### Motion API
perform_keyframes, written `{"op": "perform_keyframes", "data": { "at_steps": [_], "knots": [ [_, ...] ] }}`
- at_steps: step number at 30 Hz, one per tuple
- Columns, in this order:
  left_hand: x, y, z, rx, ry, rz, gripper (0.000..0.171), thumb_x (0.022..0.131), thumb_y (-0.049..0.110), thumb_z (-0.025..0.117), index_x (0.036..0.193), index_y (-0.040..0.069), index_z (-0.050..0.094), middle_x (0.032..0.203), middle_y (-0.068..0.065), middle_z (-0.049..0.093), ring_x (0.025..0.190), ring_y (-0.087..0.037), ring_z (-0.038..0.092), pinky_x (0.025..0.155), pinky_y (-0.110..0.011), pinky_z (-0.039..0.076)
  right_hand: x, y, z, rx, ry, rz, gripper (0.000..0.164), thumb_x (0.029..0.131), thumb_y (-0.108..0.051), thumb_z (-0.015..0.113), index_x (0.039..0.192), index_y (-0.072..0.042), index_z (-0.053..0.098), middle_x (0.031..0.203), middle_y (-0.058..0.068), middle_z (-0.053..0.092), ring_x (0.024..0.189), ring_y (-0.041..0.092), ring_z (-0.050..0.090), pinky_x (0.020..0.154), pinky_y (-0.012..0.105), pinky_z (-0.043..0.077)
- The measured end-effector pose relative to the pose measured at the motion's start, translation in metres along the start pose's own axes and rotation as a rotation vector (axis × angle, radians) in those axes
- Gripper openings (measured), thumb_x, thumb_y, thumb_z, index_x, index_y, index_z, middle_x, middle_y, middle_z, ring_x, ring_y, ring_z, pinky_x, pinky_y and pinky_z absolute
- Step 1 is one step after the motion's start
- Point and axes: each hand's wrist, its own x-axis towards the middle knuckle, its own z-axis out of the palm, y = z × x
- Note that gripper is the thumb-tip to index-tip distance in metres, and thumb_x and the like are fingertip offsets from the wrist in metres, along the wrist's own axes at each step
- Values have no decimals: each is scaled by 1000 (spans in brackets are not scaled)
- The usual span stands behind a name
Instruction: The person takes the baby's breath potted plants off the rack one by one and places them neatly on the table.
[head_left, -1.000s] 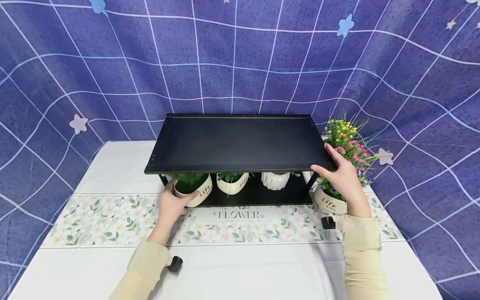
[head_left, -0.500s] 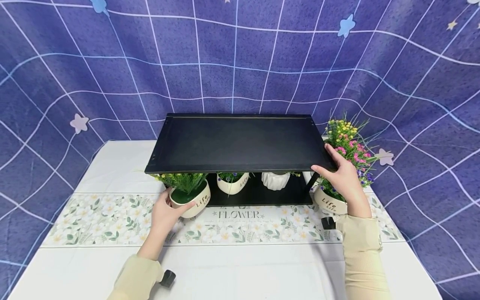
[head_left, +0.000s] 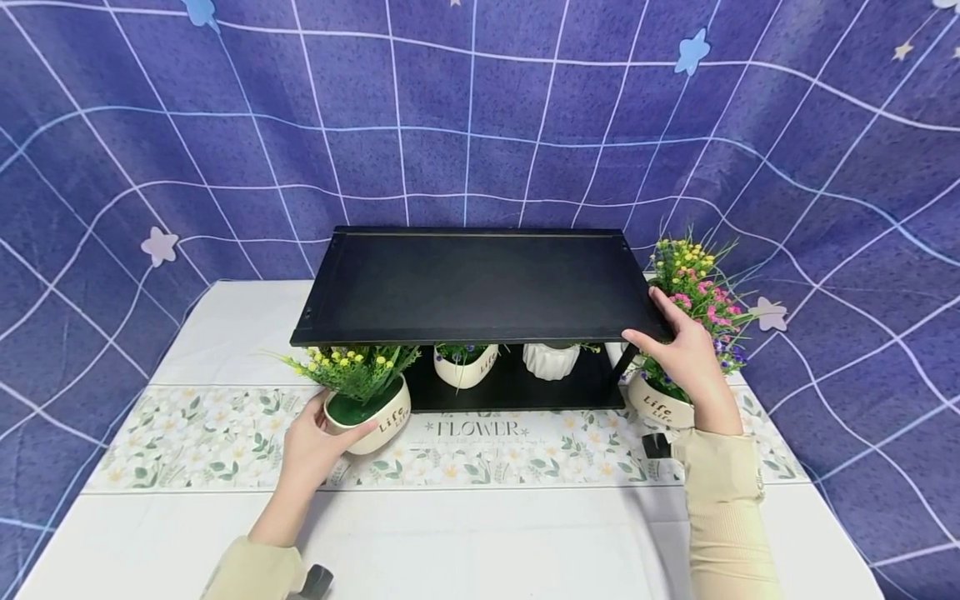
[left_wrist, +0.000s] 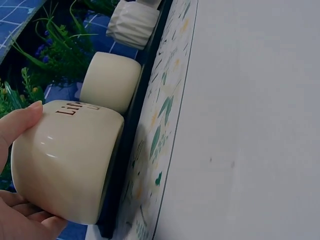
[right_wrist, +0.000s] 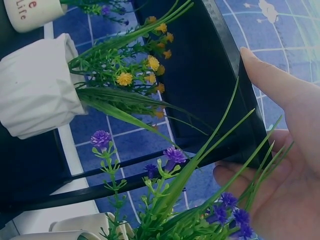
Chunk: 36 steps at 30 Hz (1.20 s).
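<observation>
My left hand (head_left: 311,446) grips a cream flowerpot (head_left: 384,418) lettered "Life", with yellow-flowered greenery (head_left: 360,371) in it. The pot stands out past the front left of the black two-tier shelf (head_left: 480,287). In the left wrist view, thumb and fingers span opposite sides of the cream pot (left_wrist: 65,160). My right hand (head_left: 690,358) holds the top board at its front right corner. The right wrist view shows the thumb on one face of the board (right_wrist: 235,55) and fingers curled round the other.
On the lower tier stand a smaller cream pot (head_left: 467,371) and a white ridged pot (head_left: 551,362). Right of the shelf are potted flowers in pink, yellow and purple (head_left: 708,304), close to the right hand. A purple gridded curtain (head_left: 480,108) hangs behind the white table (head_left: 480,533).
The left hand has drawn the yellow-flowered pot out from under the top board, toward the front and left. The right hand and the shelf have stayed in place.
</observation>
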Motion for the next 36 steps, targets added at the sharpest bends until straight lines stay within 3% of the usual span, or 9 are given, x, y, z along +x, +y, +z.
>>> {"op": "perform_keyframes", "data": {
  "at_steps": [6, 17, 30, 34, 35, 36],
  "knots": [
    [-6, -3, -10, 3, -32, 1, 97, 76, 36, 82, 150, 4, 30, 151, -23, 39, 138, -38, 41, 113, -45, 38, 0, 0, -1, -7, -4, 3, 83, 87, -48, 68, 154, -22, 26, 155, 20, 31, 140, 44, 34, 111, 60, 32],
    [-12, -14, -29, 27, -97, 29, 101, 77, 36, 81, 151, -2, 25, 151, -27, 35, 139, -39, 38, 112, -44, 36, 1, 3, 0, -11, 2, 3, 83, 87, -48, 68, 154, -22, 26, 156, 19, 31, 140, 44, 33, 112, 60, 32],
    [-8, -28, -59, 60, -184, 82, 96, 80, 31, 80, 148, -8, 26, 148, -32, 36, 136, -46, 38, 107, -38, 37, 0, 3, 1, -21, 14, -2, 82, 87, -47, 68, 154, -21, 27, 155, 20, 33, 140, 44, 35, 111, 59, 33],
    [-3, -32, -72, 87, -213, 112, 95, 81, 30, 78, 148, -10, 23, 148, -34, 34, 134, -44, 41, 99, -14, 43, 1, 3, 1, -17, 8, -4, 83, 87, -48, 68, 154, -21, 27, 154, 21, 33, 139, 44, 36, 111, 59, 34],
    [-1, -34, -75, 89, -214, 132, 94, 81, 28, 78, 148, -10, 24, 147, -35, 36, 133, -39, 45, 95, -7, 43, 1, 2, 1, -15, 5, -4, 83, 87, -48, 68, 154, -21, 26, 155, 21, 33, 139, 43, 36, 111, 59, 34],
    [0, -36, -79, 93, -213, 149, 93, 81, 28, 79, 147, -10, 25, 146, -34, 37, 130, -27, 52, 91, -1, 40, 1, 2, 1, -13, 2, -2, 83, 87, -48, 67, 154, -22, 26, 155, 21, 33, 139, 43, 36, 110, 59, 34]
  ]
}}
